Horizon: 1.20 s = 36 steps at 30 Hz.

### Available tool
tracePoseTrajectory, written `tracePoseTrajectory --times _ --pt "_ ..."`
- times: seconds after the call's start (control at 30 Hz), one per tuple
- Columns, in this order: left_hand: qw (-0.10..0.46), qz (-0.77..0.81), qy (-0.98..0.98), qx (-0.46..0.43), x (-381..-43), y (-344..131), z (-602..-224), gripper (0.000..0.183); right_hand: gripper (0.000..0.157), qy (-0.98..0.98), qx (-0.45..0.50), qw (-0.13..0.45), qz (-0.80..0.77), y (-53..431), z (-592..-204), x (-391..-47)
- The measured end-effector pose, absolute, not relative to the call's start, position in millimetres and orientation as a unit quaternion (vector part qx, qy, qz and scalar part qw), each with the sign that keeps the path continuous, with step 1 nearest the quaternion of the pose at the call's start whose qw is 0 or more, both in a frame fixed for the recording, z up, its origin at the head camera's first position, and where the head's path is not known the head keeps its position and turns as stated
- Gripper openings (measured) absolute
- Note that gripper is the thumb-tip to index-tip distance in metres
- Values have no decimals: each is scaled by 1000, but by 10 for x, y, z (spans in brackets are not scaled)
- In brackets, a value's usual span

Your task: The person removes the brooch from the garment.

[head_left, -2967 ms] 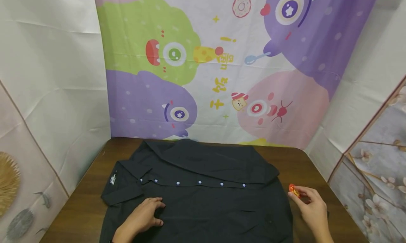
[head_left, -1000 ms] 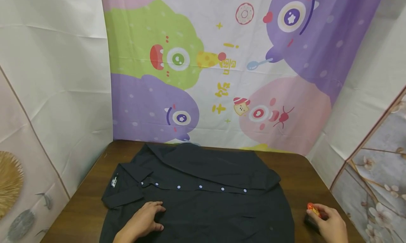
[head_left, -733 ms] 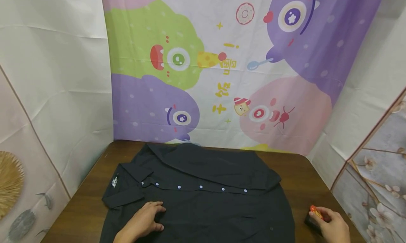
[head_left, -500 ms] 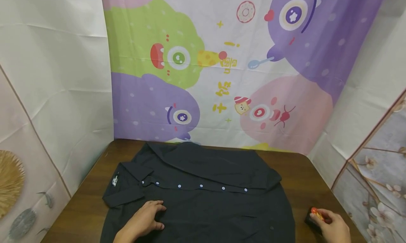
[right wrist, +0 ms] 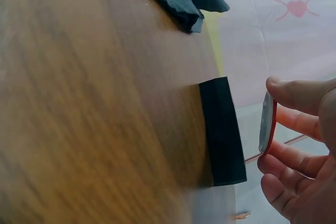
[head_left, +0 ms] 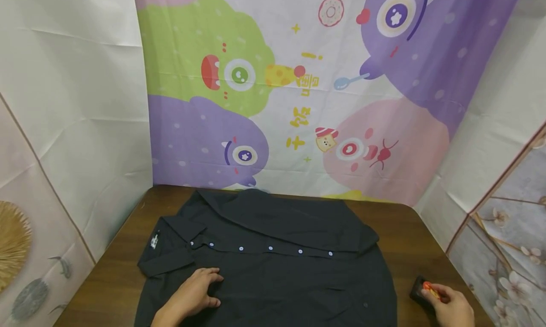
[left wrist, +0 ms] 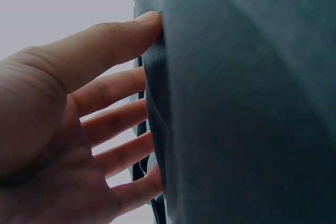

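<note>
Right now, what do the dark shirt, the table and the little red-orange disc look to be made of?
Shirt: thin matte woven cloth, soft creases, pale buttons. Table: brown wood or wood-look laminate, grain streaks visible. Disc, pinched by the right hand: probably metal face, red rim; uncertain.

A makeshift recording corner is shown, set up indoors rather than a lived-in room. A dark wooden table [head_left: 409, 237] is closed in on three sides by hung cloths. Behind it a bright cartoon backdrop [head_left: 298, 90] is stretched, printed with green, purple and pink one-eyed monsters, a doughnut and yellow characters. To the left a plain white sheet [head_left: 72, 95] with fold creases is hung, and lower down a panel with a golden fan pattern [head_left: 13, 241] is seen. To the right a panel printed with pale blossoms [head_left: 507, 270] is placed. No walls, shelves or furniture of a home or shop can be made out.
</note>
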<state>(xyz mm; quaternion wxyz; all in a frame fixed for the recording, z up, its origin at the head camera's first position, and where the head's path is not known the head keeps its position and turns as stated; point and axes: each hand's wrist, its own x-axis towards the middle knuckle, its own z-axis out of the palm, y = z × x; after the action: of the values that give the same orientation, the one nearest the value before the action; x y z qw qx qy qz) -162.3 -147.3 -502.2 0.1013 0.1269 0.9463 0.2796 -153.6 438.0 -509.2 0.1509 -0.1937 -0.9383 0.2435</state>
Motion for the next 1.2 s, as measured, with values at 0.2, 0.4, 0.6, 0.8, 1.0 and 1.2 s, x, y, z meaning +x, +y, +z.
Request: tracePoseTrajectory --times 0.2,0.4,0.6,0.8,1.0,1.2 --pt "105 278 947 125 -1639 -1481 -5013 46 44 -938 -192 155 242 4371 -5112 -1517" --pt "112 275 946 128 -1649 -1489 -5010 48 46 -946 -185 135 230 4384 -5124 -1527" --pt "119 274 946 129 -1670 -1491 -5006 48 50 -950 -178 116 227 4429 -5141 -1558" --pt "113 275 946 133 -1664 -1493 -5018 48 66 -962 -154 72 214 4503 -5132 -1573" --pt "115 275 944 140 -1655 -1498 -5034 48 75 -968 -144 29 203 4550 -5151 -1566" --pt "112 278 942 148 -1642 -1504 -5035 47 81 -966 -157 26 203 4541 -5179 -1555"
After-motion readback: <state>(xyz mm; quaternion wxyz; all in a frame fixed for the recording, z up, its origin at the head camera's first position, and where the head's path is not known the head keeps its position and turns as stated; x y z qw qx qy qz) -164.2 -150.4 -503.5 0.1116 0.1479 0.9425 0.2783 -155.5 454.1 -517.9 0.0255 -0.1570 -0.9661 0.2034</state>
